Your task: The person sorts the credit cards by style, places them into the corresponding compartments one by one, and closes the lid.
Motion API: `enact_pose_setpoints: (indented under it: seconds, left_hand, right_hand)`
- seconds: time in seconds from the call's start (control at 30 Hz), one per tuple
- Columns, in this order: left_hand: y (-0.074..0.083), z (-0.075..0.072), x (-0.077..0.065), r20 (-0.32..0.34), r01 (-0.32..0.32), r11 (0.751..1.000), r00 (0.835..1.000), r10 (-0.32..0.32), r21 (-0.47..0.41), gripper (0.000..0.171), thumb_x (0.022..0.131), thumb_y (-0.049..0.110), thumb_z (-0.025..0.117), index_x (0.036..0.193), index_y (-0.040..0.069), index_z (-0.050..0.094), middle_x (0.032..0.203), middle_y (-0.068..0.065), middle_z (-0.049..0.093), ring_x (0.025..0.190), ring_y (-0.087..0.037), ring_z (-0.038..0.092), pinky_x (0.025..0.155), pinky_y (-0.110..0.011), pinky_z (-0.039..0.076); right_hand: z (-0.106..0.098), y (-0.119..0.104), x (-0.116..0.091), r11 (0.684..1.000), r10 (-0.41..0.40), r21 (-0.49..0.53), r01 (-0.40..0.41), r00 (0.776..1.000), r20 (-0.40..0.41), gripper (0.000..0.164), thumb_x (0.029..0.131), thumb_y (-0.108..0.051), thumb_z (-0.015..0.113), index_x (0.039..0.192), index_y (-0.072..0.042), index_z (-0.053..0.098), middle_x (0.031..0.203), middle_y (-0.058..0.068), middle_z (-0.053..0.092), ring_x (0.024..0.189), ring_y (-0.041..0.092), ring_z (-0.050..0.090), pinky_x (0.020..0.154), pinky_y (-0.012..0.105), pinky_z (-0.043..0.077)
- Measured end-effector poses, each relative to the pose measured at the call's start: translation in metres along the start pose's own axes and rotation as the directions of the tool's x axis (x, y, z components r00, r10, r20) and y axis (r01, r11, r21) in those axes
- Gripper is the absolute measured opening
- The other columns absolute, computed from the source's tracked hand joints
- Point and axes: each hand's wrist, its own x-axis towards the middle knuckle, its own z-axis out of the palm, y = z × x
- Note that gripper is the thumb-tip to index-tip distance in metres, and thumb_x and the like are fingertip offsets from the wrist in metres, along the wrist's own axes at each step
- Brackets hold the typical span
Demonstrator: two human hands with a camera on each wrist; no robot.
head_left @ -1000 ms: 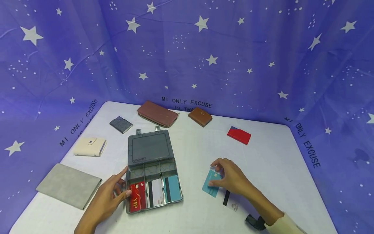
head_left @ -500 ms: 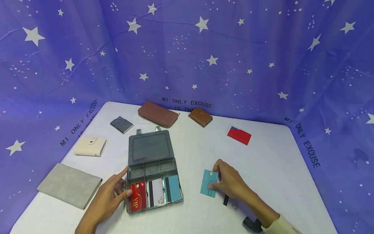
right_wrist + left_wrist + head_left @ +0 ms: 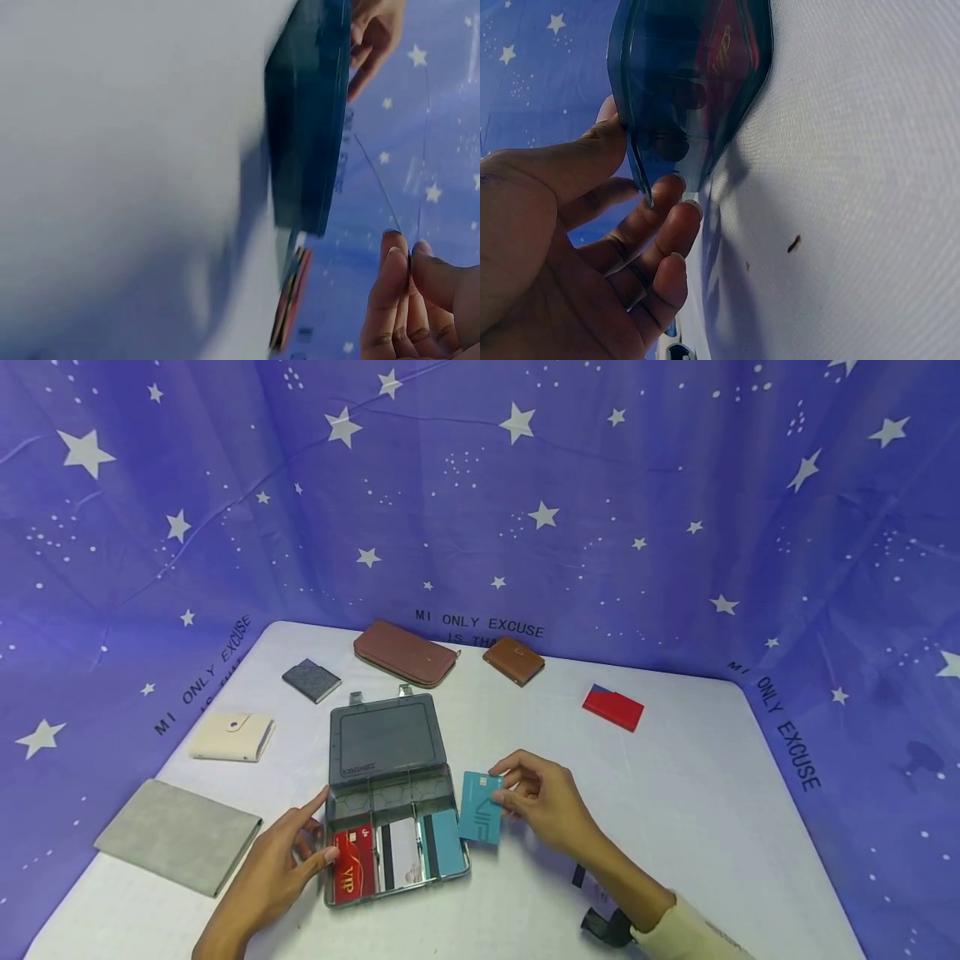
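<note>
My right hand (image 3: 543,797) pinches a light blue VIP card (image 3: 477,822) between thumb and fingers, raised at the right wall of a grey see-through plastic compartment box (image 3: 386,777). In the right wrist view the card (image 3: 382,187) shows nearly edge-on. The box stands with its lid laid back. A red VIP card (image 3: 354,860), a white card with a black stripe (image 3: 401,853) and another blue card (image 3: 444,843) lie in its three front compartments. My left hand (image 3: 281,856) grips the box's left wall, thumb over the rim, as the left wrist view also shows.
A white card with a black stripe (image 3: 581,875) lies partly hidden under my right forearm. Around the table's sides and back are a grey wallet (image 3: 180,835), cream (image 3: 231,737) and dark grey (image 3: 311,680) card holders, a maroon purse (image 3: 403,652), a brown wallet (image 3: 513,660) and a red holder (image 3: 613,707).
My right hand has picked the blue card up off the table and carried it left to the box's right wall. My left hand has stayed on the box.
</note>
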Motion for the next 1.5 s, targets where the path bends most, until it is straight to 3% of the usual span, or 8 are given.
enact_pose_setpoints:
  seconds: [0.2,0.37,0.67,0.77,0.93,1.07,1.3,1.5]
  left_hand:
    - [0.0,0.001,0.001,0.012,0.015,1.0,1.0,-0.015,-0.009,0.082,0.08,0.017,0.082,0.152,0.014,0.043,0.098,-0.002,0.063,0.066,0.002,0.049,0.057,-0.021,0.044]
    - [0.001,0.001,0.002,0.025,0.034,0.999,0.999,-0.033,-0.017,0.082,0.08,0.018,0.082,0.152,0.015,0.043,0.098,-0.002,0.062,0.066,0.002,0.049,0.057,-0.021,0.044]
    - [0.001,0.002,0.002,0.028,0.035,0.999,0.999,-0.035,-0.011,0.083,0.08,0.018,0.083,0.152,0.015,0.042,0.099,-0.002,0.063,0.066,0.002,0.049,0.057,-0.021,0.044]
    - [0.002,0.002,0.003,0.028,0.037,0.999,0.999,-0.037,-0.011,0.083,0.079,0.018,0.083,0.152,0.016,0.042,0.098,-0.002,0.063,0.066,0.002,0.049,0.057,-0.021,0.044]
    - [0.002,0.001,0.003,0.038,0.056,0.998,0.998,-0.056,-0.009,0.084,0.08,0.019,0.083,0.153,0.017,0.042,0.098,-0.002,0.063,0.066,0.001,0.05,0.058,-0.021,0.044]
    - [0.002,0.001,0.003,0.034,0.049,0.999,0.998,-0.049,0.001,0.084,0.08,0.02,0.083,0.153,0.017,0.041,0.098,-0.001,0.063,0.067,0.002,0.049,0.058,-0.021,0.044]
    - [0.0,0.0,0.002,0.0,-0.006,1.0,1.0,0.006,0.015,0.083,0.079,0.02,0.083,0.152,0.014,0.043,0.096,-0.001,0.063,0.067,0.003,0.049,0.057,-0.021,0.043]
    - [0.0,0.001,0.0,-0.023,-0.034,0.999,0.999,0.034,0.017,0.082,0.08,0.02,0.082,0.151,0.014,0.043,0.094,0.0,0.062,0.066,0.004,0.049,0.056,-0.021,0.042]
  right_hand:
    - [0.027,-0.003,0.011,0.992,-0.115,-0.045,0.116,0.993,0.025,0.027,0.083,-0.013,0.079,0.106,-0.022,0.068,0.082,-0.002,0.069,0.064,0.026,0.067,0.057,0.03,0.057]
    - [0.045,-0.003,0.016,0.941,-0.232,-0.244,0.233,0.972,0.037,0.025,0.08,-0.013,0.083,0.101,-0.019,0.07,0.079,-0.009,0.069,0.063,0.01,0.062,0.057,0.022,0.052]
    - [0.059,0.005,0.011,0.647,-0.272,-0.697,0.309,0.948,0.168,0.024,0.079,-0.044,0.082,0.095,-0.026,0.079,0.104,-0.006,0.056,0.096,0.011,0.045,0.067,0.023,0.044]
    - [0.053,0.008,0.009,0.675,-0.238,-0.669,0.313,0.95,0.205,0.028,0.082,-0.048,0.078,0.102,-0.027,0.079,0.108,-0.007,0.055,0.1,0.01,0.045,0.073,0.025,0.046]
    - [0.027,0.013,0.001,0.822,-0.172,-0.504,0.265,0.959,0.225,0.036,0.085,-0.045,0.077,0.117,-0.028,0.071,0.108,-0.009,0.06,0.1,0.01,0.053,0.082,0.031,0.046]
    - [-0.003,0.021,-0.01,0.875,-0.109,-0.447,0.183,0.976,0.187,0.044,0.082,-0.047,0.079,0.119,-0.027,0.067,0.108,-0.008,0.065,0.098,0.013,0.059,0.084,0.033,0.049]
    - [-0.053,0.035,-0.037,0.856,0.045,-0.517,0.008,0.995,0.09,0.054,0.072,-0.047,0.087,0.117,-0.026,0.064,0.102,-0.007,0.063,0.092,0.013,0.058,0.079,0.03,0.05]
    - [-0.078,0.045,-0.063,0.727,0.177,-0.662,-0.18,0.982,-0.072,0.063,0.063,-0.053,0.089,0.11,-0.023,0.06,0.094,-0.007,0.056,0.087,0.012,0.049,0.071,0.029,0.04]
